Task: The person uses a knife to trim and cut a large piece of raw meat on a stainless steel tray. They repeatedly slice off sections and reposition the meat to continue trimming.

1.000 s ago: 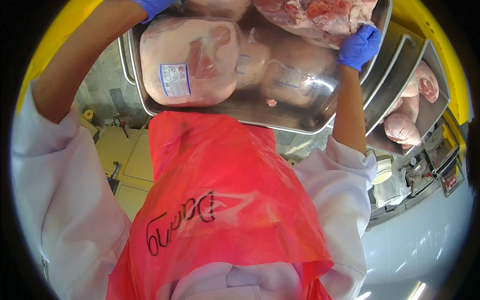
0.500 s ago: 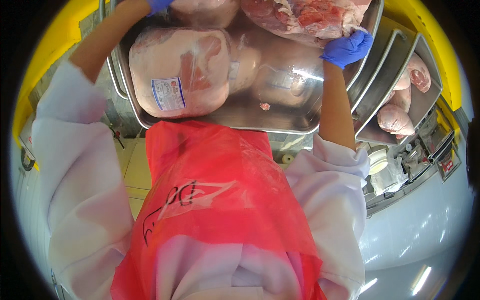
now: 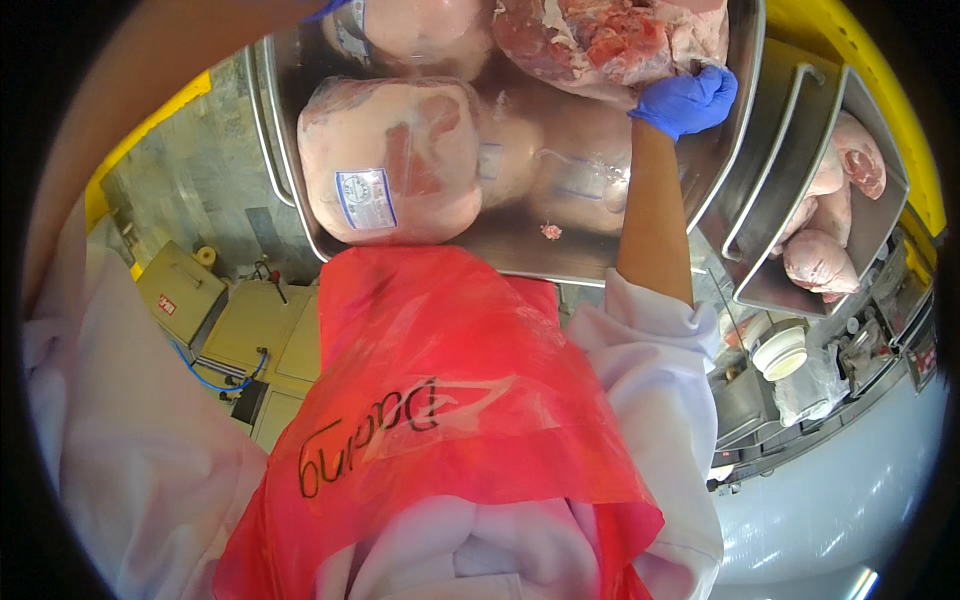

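A large raw cut of meat (image 3: 610, 45), red and fatty with its cut face up, lies at the far right of a deep metal tray (image 3: 520, 262). My right hand (image 3: 687, 103), in a blue glove, closes on its near right edge. Only a sliver of my left hand (image 3: 330, 9), also gloved blue, shows at the upper edge, so its fingers are hidden. Close below it sits a wrapped, labelled piece of meat (image 3: 410, 30). A bigger wrapped piece (image 3: 395, 165) with a white label fills the tray's near left, beside further wrapped pieces (image 3: 575, 165).
Right of the tray stands a second metal tray (image 3: 885, 200) holding several smaller meat pieces (image 3: 820, 262), with a metal handle (image 3: 775, 160) between. A stack of white round containers (image 3: 780, 350) and a clear bag (image 3: 812, 385) are lower right. Beige equipment (image 3: 250, 325) stands at left.
My left forearm has swung across the upper left, and that hand has nearly left the picture. My right hand stays at the cut's edge. The whole view has shifted slightly.
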{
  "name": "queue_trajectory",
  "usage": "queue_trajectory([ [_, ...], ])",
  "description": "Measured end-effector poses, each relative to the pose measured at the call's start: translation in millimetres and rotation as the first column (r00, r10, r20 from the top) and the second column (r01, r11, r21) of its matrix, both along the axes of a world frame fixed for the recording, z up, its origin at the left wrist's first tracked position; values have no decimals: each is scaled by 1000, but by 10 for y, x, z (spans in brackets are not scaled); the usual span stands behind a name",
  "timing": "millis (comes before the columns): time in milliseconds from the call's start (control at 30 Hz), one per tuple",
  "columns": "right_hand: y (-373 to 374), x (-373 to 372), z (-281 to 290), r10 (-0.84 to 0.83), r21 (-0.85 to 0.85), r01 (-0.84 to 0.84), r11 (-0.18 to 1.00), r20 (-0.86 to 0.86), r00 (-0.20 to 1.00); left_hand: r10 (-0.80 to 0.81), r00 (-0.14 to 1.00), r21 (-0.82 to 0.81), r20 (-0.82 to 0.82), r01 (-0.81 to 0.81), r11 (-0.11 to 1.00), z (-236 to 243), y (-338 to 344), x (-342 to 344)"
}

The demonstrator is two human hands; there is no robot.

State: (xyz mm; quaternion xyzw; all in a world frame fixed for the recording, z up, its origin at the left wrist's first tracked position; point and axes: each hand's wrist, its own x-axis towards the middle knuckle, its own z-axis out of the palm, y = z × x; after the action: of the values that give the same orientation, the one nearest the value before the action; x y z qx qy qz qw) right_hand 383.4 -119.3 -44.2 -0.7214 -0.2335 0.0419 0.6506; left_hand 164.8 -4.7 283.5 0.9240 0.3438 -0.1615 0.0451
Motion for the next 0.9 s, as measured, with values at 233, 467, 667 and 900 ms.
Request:
queue_trajectory([
  [233,2,-77,78,-57,-61,56,997,-13,998,-9,1000,-36,-24,8,999,85,-78,116],
  [467,3,-65,-8,-71,-69,76,995,71,995,-13,998,-72,-58,9,997,150,-157,222],
  [667,14,-88,60,-83,-96,86,992,35,996,-8,997,-111,-82,-1,994,207,-170,314],
  [900,32,-94,63,-148,-95,144,985,-45,988,5,993,-178,-115,-26,984,263,-136,480],
])
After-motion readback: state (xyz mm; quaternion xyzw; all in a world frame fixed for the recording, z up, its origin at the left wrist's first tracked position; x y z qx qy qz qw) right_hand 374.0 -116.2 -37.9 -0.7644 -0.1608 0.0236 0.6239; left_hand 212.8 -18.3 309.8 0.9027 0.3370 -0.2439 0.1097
